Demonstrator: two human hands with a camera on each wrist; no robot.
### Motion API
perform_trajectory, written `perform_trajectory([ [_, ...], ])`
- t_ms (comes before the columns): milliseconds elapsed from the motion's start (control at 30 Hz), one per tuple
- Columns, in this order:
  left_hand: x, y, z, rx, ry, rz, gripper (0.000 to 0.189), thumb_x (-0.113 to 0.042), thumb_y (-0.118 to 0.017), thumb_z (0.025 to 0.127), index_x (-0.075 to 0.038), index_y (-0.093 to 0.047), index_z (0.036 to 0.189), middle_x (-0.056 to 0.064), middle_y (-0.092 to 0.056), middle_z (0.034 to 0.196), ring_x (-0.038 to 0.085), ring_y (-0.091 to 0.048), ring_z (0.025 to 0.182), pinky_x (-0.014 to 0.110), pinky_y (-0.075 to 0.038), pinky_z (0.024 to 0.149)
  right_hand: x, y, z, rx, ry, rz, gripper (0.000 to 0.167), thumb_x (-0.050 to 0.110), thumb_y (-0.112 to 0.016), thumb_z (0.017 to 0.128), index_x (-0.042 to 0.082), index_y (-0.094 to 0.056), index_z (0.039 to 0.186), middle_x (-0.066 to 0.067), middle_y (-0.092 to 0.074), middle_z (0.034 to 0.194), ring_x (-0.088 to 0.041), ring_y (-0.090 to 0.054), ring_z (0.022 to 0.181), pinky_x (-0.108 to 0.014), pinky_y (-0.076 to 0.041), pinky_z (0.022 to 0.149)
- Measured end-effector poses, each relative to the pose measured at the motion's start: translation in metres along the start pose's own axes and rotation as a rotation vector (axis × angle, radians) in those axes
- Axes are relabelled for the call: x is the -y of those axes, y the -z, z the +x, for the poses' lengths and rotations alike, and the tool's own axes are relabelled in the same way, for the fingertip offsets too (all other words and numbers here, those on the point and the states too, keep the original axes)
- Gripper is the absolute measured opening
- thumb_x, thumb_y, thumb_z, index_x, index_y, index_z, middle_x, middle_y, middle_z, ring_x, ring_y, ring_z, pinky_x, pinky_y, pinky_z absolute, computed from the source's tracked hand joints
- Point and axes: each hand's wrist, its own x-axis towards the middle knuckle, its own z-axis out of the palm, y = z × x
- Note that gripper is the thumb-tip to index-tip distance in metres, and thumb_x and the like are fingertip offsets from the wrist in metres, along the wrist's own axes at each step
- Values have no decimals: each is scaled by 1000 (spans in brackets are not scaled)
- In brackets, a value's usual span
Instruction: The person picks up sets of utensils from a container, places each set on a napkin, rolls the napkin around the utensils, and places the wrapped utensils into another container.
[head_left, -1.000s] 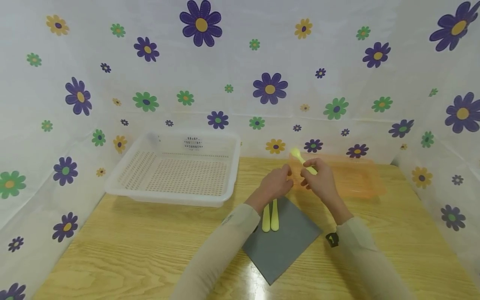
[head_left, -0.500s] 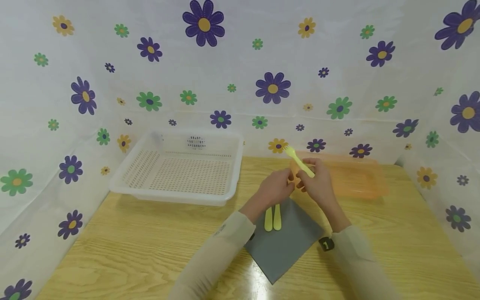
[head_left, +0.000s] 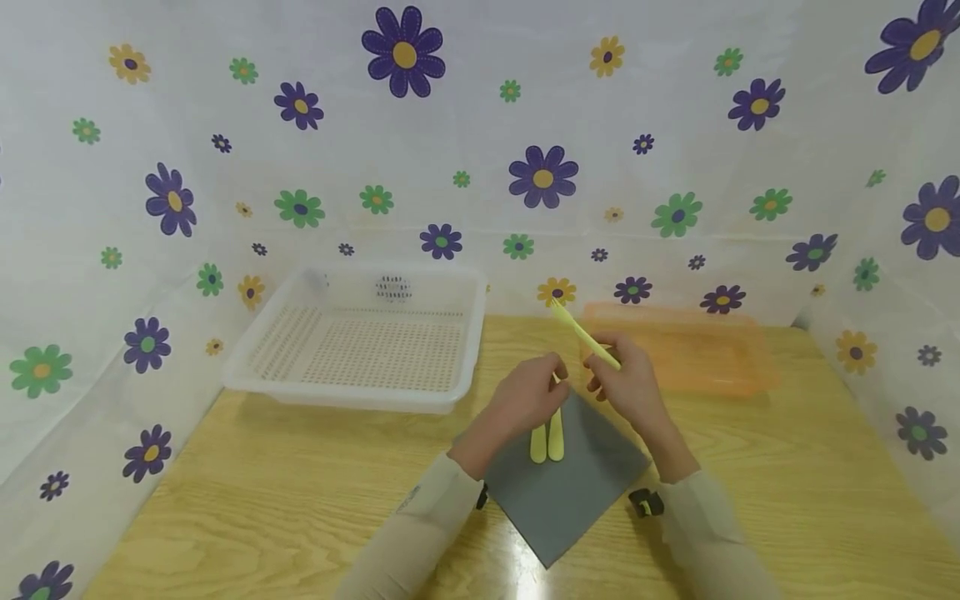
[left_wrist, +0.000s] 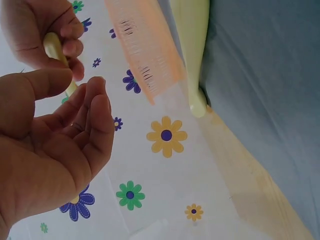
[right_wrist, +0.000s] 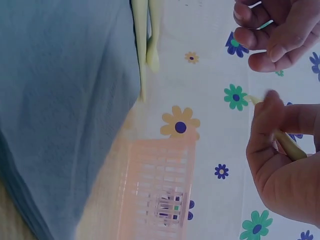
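My right hand [head_left: 632, 387] pinches a pale yellow fork [head_left: 592, 342] by its handle. The tines point up and to the left. To the left is my left hand [head_left: 525, 392], its fingers loosely bent with nothing held; the left wrist view shows the left hand [left_wrist: 60, 135] close to the right one. Beneath them lies a grey folded cloth [head_left: 562, 508], its corner toward me. On it rest two more yellow utensils [head_left: 538, 446], side by side. Their far ends are partly hidden behind the left hand in the head view.
A white perforated basket [head_left: 352, 398] stands at the back left of the wooden table [head_left: 300, 475]. At the back right sits a translucent orange basket [head_left: 720, 383]. A white flowered sheet [head_left: 480, 125] hangs behind and along both sides.
The fork has turned in the right hand, its tines swinging left and now clearly seen. Both hands have come slightly nearer, and the left has drawn away from the right.
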Motion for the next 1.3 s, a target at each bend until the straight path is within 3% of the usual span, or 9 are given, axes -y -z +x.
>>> perform_trajectory([
  [267,6,4,-18,-1,-11,2,14,-15,-54,98,-6,-62,107,1,-61,78,11,-50,59,26,-42,53,2,-8,-6,-28,50,-112,30,11,-54,99,-3,-60,125,-17,-64,97,-20,-53,81,-30,-42,70],
  [567,7,1,-26,30,7,-72,13,-17,-55,98,-8,-62,104,3,-67,85,11,-56,62,26,-45,56,3,-8,-11,-20,-27,17,39,25,-40,107,-5,-66,107,-1,-45,71,-7,-30,51,-23,-25,45],
  [767,11,-4,-28,51,26,-57,14,-16,-55,99,-7,-61,107,1,-63,80,10,-52,58,25,-43,53,3,-9,-15,74,-112,122,38,26,-40,107,-4,-62,112,-1,-44,74,-5,-30,50,-20,-26,44],
  [900,13,-5,-27,42,24,14,15,-15,-56,98,-4,-61,107,1,-61,80,11,-52,59,26,-42,51,5,-8,-16,137,-165,185,30,24,-43,105,-2,-58,106,0,-46,74,-7,-31,49,-21,-27,44],
  [1000,16,-6,-25,25,18,84,14,-12,-57,96,-3,-62,105,2,-62,82,11,-51,61,26,-41,51,3,-9,-17,183,-156,198,22,19,-45,104,-2,-53,103,-1,-47,72,-8,-33,49,-22,-30,45],
  [1100,19,-7,-25,27,18,136,12,-10,-59,94,-4,-63,103,5,-64,86,11,-50,64,26,-42,54,1,-9,-17,217,-142,198,19,13,-45,103,-4,-49,111,-2,-50,73,-9,-38,50,-24,-34,47],
  [1300,26,-8,-23,46,41,159,7,-8,-59,91,-4,-61,97,5,-62,85,13,-47,63,27,-41,53,-3,-13,-16,254,-157,189,23,8,-46,99,-8,-48,115,-11,-64,82,-14,-56,58,-26,-48,52],
])
